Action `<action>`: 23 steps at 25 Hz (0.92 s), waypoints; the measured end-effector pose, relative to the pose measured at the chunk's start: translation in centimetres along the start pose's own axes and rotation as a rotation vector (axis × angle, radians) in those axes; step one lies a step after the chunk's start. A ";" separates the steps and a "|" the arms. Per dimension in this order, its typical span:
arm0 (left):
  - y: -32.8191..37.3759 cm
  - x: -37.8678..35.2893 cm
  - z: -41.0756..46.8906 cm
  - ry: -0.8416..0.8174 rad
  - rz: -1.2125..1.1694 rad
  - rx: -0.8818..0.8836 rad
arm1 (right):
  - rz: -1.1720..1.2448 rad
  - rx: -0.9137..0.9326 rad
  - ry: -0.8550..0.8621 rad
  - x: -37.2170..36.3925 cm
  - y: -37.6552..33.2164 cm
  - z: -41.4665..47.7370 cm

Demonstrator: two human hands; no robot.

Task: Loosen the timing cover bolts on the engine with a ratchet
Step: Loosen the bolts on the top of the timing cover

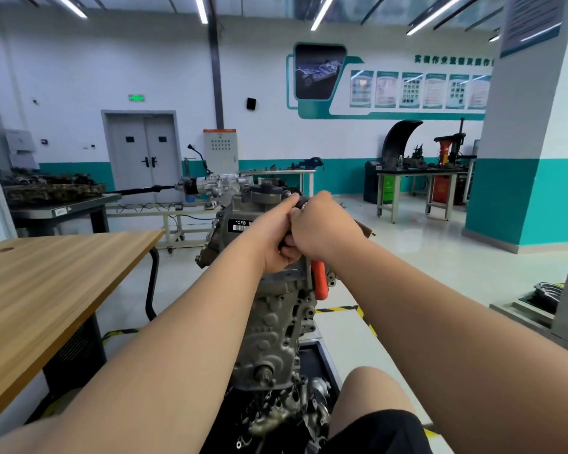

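The ratchet (319, 280), orange handle pointing down, sits against the upper face of the upright engine (276, 319), left hand (276, 245) and right hand (323, 226) both wrapped round its shaft, presumably for steadiness and leverage.

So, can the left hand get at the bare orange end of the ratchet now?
Probably yes: both hands hold the orange-handled ratchet, and its orange end hangs bare below the right hand, close beside the left hand, nothing between.
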State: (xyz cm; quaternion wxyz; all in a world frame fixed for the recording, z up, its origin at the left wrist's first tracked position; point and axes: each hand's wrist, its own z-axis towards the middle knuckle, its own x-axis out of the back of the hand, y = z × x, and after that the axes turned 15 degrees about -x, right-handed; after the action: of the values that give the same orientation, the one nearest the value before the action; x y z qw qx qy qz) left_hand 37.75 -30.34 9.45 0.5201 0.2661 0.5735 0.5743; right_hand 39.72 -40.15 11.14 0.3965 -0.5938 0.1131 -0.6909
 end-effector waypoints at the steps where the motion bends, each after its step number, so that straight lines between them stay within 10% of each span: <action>1: 0.0 0.0 -0.1 -0.007 0.000 -0.003 | -0.103 0.003 0.012 0.2 0.1 -0.1; 9: -1.9 0.1 0.6 -0.053 -0.031 -0.108 | -0.960 0.450 0.432 0.2 1.3 -0.1; 17: -1.5 -1.2 -1.8 0.065 -0.005 0.034 | 0.060 0.024 -0.042 -1.0 1.5 -0.4; 23: -1.1 -0.8 -1.6 0.081 0.064 -0.029 | -0.289 0.097 0.056 -0.1 0.8 -0.4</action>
State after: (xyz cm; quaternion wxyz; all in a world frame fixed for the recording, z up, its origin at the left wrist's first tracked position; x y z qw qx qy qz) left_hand 36.85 -31.95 8.36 0.4817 0.2531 0.5770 0.6091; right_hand 39.72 -40.73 10.41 0.3178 -0.5646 0.0041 -0.7617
